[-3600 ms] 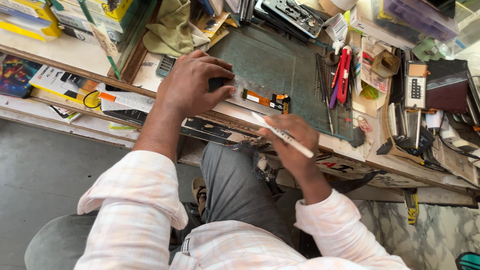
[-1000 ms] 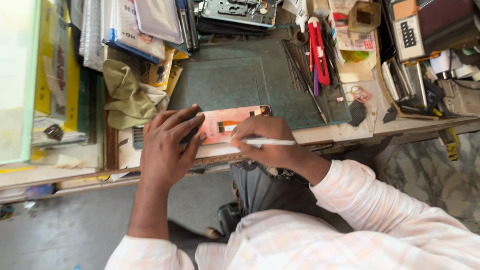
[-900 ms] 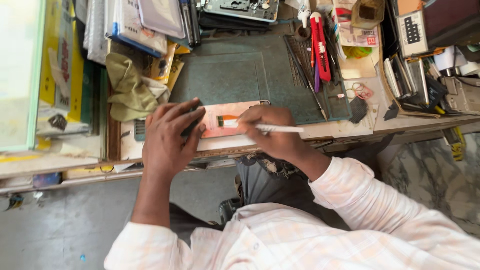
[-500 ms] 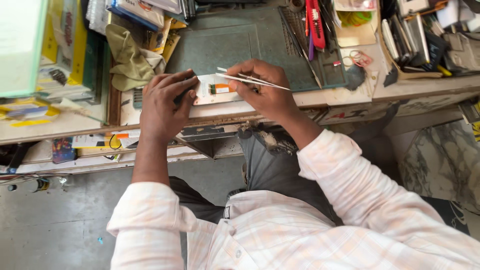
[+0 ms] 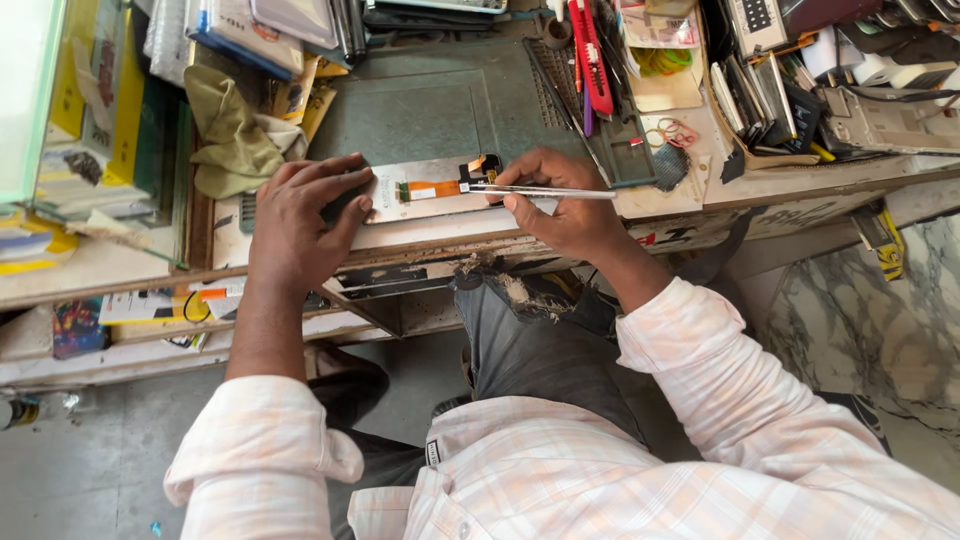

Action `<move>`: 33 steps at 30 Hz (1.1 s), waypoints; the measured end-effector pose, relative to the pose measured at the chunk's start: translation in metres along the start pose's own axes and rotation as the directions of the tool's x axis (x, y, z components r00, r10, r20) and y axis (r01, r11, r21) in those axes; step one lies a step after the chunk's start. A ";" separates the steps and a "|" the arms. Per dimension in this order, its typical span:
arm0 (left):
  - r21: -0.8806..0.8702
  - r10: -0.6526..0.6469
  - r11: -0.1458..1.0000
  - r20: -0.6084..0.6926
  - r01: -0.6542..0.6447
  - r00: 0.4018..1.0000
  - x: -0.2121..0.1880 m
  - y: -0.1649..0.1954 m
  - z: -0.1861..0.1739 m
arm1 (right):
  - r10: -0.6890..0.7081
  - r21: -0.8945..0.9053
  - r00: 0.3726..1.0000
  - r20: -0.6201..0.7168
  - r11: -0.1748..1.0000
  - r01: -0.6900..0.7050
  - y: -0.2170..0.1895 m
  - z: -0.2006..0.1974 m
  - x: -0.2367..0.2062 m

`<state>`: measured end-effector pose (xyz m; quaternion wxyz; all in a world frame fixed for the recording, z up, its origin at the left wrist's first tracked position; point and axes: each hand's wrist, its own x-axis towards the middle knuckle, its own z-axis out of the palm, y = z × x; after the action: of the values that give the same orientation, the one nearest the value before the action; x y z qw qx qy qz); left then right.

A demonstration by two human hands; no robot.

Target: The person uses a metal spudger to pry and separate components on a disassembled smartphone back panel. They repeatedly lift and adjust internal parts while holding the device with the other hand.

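A flat silver phone display panel [image 5: 425,190] with an orange flex cable [image 5: 430,189] lies at the front edge of the workbench. My left hand [image 5: 300,220] presses down on the panel's left end, fingers spread over it. My right hand [image 5: 565,205] pinches thin metal tweezers [image 5: 540,190], held level, with the tips at the small black connector beside the orange cable.
A dark green cutting mat [image 5: 440,105] lies behind the panel. An olive cloth [image 5: 230,135] is at left, with stacked boxes and packets beyond. Red-handled tools [image 5: 592,55], rubber bands, a calculator [image 5: 755,18] and stacked parts crowd the right. My knees are under the bench.
The view has dipped and shifted. My right hand has turned the tweezers level and brought their tips to the connector by the orange cable. My left hand still presses on the panel.
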<state>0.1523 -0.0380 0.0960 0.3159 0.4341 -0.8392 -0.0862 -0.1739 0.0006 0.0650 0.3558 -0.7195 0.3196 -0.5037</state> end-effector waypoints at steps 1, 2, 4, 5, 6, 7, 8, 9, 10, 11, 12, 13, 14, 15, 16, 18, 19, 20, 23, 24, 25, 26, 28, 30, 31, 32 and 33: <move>-0.002 -0.005 1.000 0.001 0.005 1.000 0.003 -0.002 -0.001 | 0.016 -0.039 1.000 -0.014 0.999 -0.016 -0.001 -0.001 0.001; -0.008 -0.011 1.000 0.005 0.011 1.000 0.004 -0.003 -0.002 | 0.034 -0.080 0.999 -0.029 0.996 -0.037 -0.003 -0.002 0.002; -0.020 -0.012 1.000 0.006 0.012 1.000 0.008 -0.009 -0.003 | 0.011 -0.203 0.999 -0.030 0.979 -0.017 -0.006 -0.008 0.002; -0.024 -0.009 1.000 0.002 0.009 1.000 0.008 -0.013 -0.004 | -0.001 -0.263 1.000 -0.024 0.965 -0.005 -0.006 -0.008 0.003; -0.030 -0.008 1.000 -0.002 0.008 1.000 0.009 -0.016 -0.003 | -0.013 -0.256 1.000 -0.021 0.967 0.007 -0.005 -0.008 0.003; -0.010 -0.005 1.000 -0.008 0.005 1.000 0.011 -0.020 -0.002 | -0.024 -0.251 1.000 -0.019 0.968 0.018 -0.004 -0.009 0.003; 0.008 0.000 1.000 -0.012 0.000 1.000 0.014 -0.023 -0.001 | -0.035 -0.248 0.999 -0.019 0.968 0.029 -0.003 -0.010 0.004; 0.025 0.006 1.000 -0.018 -0.006 1.000 0.016 -0.025 0.001 | -0.020 -0.228 1.000 -0.014 0.973 0.016 -0.001 -0.010 0.005; 0.055 -0.009 0.998 -0.004 0.009 1.000 0.020 -0.027 0.003 | -0.006 -0.207 1.000 -0.006 0.978 0.005 0.001 -0.008 0.006; 0.090 -0.026 0.996 0.007 0.026 1.000 0.024 -0.028 0.005 | 0.005 -0.182 1.000 0.004 0.983 -0.004 0.003 -0.006 0.008; 0.127 -0.044 0.991 0.018 0.042 0.999 0.029 -0.029 0.006 | 0.012 -0.202 1.000 0.006 0.979 -0.010 0.004 -0.005 0.010; 0.120 -0.048 0.992 0.036 0.044 0.998 0.033 -0.030 0.007 | 0.020 -0.221 1.000 0.010 0.975 -0.017 0.005 -0.003 0.011; 0.116 -0.053 0.992 0.054 0.047 0.997 0.038 -0.031 0.006 | 0.026 -0.238 1.000 0.014 0.971 -0.022 0.005 -0.001 0.013; 0.113 -0.056 0.992 0.070 0.048 0.996 0.041 -0.033 0.005 | 0.021 -0.252 1.000 0.016 0.968 -0.016 0.005 0.001 0.014; 0.087 -0.067 0.994 0.076 0.060 0.995 0.043 -0.034 0.004 | 0.017 -0.267 1.000 0.018 0.964 -0.012 0.004 0.001 0.015; 0.032 -0.086 0.996 0.093 0.083 0.992 0.046 -0.038 0.002 | -0.003 -0.274 1.000 0.020 0.962 0.008 0.003 0.004 0.016; 0.054 -0.067 0.997 0.087 0.062 0.994 0.046 -0.039 0.003 | -0.018 -0.267 1.000 0.019 0.963 0.023 0.002 0.006 0.016; 0.075 -0.048 0.996 0.082 0.042 0.995 0.045 -0.040 0.004 | -0.032 -0.259 0.999 0.019 0.965 0.036 0.002 0.009 0.016; 0.079 -0.041 0.996 0.079 0.034 0.996 0.041 -0.044 0.003 | -0.069 -0.262 0.998 0.008 0.963 0.068 0.003 0.017 0.020; 0.067 -0.047 0.997 0.082 0.041 0.996 0.039 -0.045 0.003 | -0.069 -0.281 0.998 0.014 0.957 0.070 0.004 0.019 0.022; 0.067 -0.056 0.996 0.089 0.050 0.994 0.038 -0.046 0.003 | -0.068 -0.300 0.998 0.019 0.951 0.070 0.005 0.022 0.023; 0.068 -0.064 0.996 0.098 0.058 0.993 0.038 -0.047 0.003 | -0.067 -0.319 0.997 0.023 0.945 0.071 0.006 0.024 0.025; 0.074 -0.080 0.995 0.116 0.072 0.990 0.039 -0.049 0.003 | -0.068 -0.350 0.997 0.029 0.934 0.074 0.006 0.027 0.026; 0.088 -0.100 0.992 0.133 0.088 0.986 0.040 -0.050 0.003 | -0.071 -0.380 0.997 0.034 0.922 0.079 0.007 0.029 0.027; 0.091 -0.106 0.991 0.136 0.094 0.985 0.041 -0.051 0.004 | -0.074 -0.394 0.997 0.037 0.915 0.083 0.007 0.030 0.027; 0.094 -0.112 0.991 0.140 0.100 0.984 0.041 -0.052 0.004 | -0.077 -0.408 0.996 0.040 0.909 0.087 0.007 0.031 0.027; 0.096 -0.118 0.990 0.143 0.105 0.983 0.041 -0.052 0.004 | -0.080 -0.411 0.996 0.041 0.907 0.090 0.008 0.031 0.027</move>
<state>0.1678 -0.1024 0.0896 0.2278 0.4865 -0.8377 -0.0985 -0.1372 -0.0200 0.0645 0.1775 -0.7973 0.3830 -0.4314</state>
